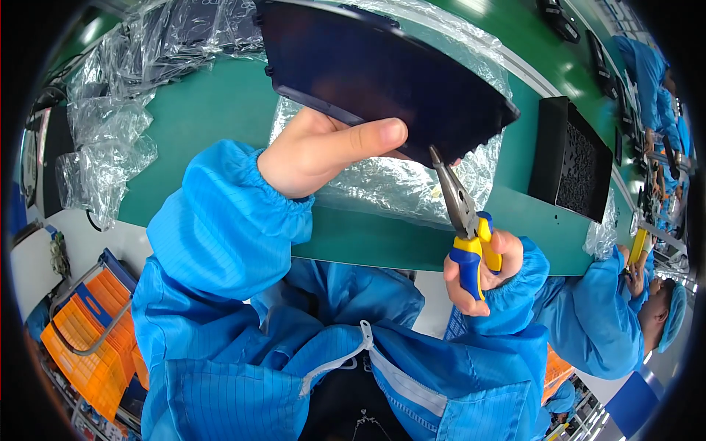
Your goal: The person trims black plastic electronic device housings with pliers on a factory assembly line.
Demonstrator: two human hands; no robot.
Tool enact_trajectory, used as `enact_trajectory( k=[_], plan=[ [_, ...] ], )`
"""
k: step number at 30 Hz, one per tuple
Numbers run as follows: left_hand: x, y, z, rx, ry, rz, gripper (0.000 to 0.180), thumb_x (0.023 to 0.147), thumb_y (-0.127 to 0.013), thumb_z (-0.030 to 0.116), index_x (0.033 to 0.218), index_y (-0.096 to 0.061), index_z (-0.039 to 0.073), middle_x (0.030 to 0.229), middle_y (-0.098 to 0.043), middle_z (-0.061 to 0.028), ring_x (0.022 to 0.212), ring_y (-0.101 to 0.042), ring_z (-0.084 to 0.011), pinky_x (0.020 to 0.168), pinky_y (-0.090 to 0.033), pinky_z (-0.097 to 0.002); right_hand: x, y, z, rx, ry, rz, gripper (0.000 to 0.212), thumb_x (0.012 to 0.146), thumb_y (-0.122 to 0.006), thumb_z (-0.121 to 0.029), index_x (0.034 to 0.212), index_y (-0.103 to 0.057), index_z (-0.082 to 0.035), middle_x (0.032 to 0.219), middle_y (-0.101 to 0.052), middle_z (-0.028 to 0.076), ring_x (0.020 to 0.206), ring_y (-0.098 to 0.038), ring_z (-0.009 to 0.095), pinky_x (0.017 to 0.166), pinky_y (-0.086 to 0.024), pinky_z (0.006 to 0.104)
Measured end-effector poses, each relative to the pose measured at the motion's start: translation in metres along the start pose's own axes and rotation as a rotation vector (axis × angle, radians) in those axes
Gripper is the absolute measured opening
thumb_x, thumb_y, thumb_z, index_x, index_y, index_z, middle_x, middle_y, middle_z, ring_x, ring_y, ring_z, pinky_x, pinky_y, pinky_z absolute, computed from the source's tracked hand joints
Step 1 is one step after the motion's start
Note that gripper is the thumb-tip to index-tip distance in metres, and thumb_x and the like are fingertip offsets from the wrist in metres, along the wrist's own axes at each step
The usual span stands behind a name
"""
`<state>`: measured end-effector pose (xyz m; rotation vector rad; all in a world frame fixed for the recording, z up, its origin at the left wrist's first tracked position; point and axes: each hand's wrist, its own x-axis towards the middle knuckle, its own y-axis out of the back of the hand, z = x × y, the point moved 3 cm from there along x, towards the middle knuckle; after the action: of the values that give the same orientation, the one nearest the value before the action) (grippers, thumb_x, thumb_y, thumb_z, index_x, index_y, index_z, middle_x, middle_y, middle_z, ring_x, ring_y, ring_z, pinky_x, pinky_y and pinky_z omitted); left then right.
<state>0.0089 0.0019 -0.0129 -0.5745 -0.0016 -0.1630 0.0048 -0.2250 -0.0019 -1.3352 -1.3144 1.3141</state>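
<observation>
My left hand (331,147) grips a large dark plastic panel (368,70) by its near edge, thumb on the face toward me, the other fingers mostly hidden behind it. The panel is held tilted above the table, with small tabs along its edges. In my right hand (485,268) is a pair of long-nose pliers (462,213) with blue and yellow handles. The plier tips meet the panel's lower edge, just right of my left thumb. Whether they pinch anything there I cannot tell. Beneath the panel lies a sheet of clear plastic wrap (397,187).
A green table (206,140) spans the front. Bagged dark parts (169,44) pile up at the far left. On the right stands a black tray (577,165) of small black pieces. A co-worker (603,323) in blue sits close at my right; an orange crate (92,338) is lower left.
</observation>
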Motion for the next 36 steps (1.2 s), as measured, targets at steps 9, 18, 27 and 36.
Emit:
enact_trajectory(
  k=[9, 18, 27, 36],
  plan=[
    [0.004, 0.012, 0.005, -0.226, -0.082, -0.652, 0.037, 0.089, -0.052, 0.031, 0.116, -0.056, 0.006, 0.112, -0.053, -0.0315, 0.114, -0.047, -0.0442, 0.105, -0.018, -0.058, 0.023, -0.001, 0.032, 0.264, -0.138, -0.344, 0.072, 0.087, -0.045, -0.05, 0.116, -0.042, 0.015, 0.073, -0.056, 0.026, 0.056, -0.058, 0.028, 0.047, -0.05, 0.0341],
    [0.01, -0.005, 0.008, -0.218, 0.004, -0.033, 0.039, 0.095, -0.04, 0.028, 0.126, -0.043, 0.003, 0.113, -0.057, -0.0168, 0.108, -0.055, -0.0313, 0.1, -0.036, -0.0472, 0.031, -0.018, 0.016, -0.209, 0.138, 0.098, 0.079, 0.082, -0.046, -0.055, 0.128, -0.036, 0.008, 0.09, -0.057, 0.021, 0.069, -0.059, 0.023, 0.064, -0.049, 0.0308],
    [0.014, 0.004, 0.005, -0.076, -0.077, 0.403, 0.024, 0.087, -0.055, 0.007, 0.107, -0.055, -0.005, 0.101, -0.061, -0.011, 0.091, -0.061, -0.023, 0.082, -0.053, -0.0392, 0.003, -0.028, -0.043, -2.024, 0.492, 1.692, 0.051, 0.082, -0.061, -0.031, 0.118, -0.05, 0.004, 0.102, -0.054, 0.022, 0.086, -0.057, 0.032, 0.075, -0.046, 0.0378],
    [0.004, -0.008, -0.001, 0.206, 0.305, 0.102, 0.039, 0.078, -0.059, -0.002, 0.117, -0.052, 0.003, 0.087, -0.061, -0.0039, 0.069, -0.056, -0.0065, 0.056, -0.048, -0.0229, 0.013, -0.032, -0.067, -2.246, 0.603, 1.42, 0.046, 0.083, -0.06, -0.022, 0.118, -0.048, 0.006, 0.123, -0.044, 0.022, 0.111, -0.045, 0.037, 0.092, -0.038, 0.0403]
  ],
)
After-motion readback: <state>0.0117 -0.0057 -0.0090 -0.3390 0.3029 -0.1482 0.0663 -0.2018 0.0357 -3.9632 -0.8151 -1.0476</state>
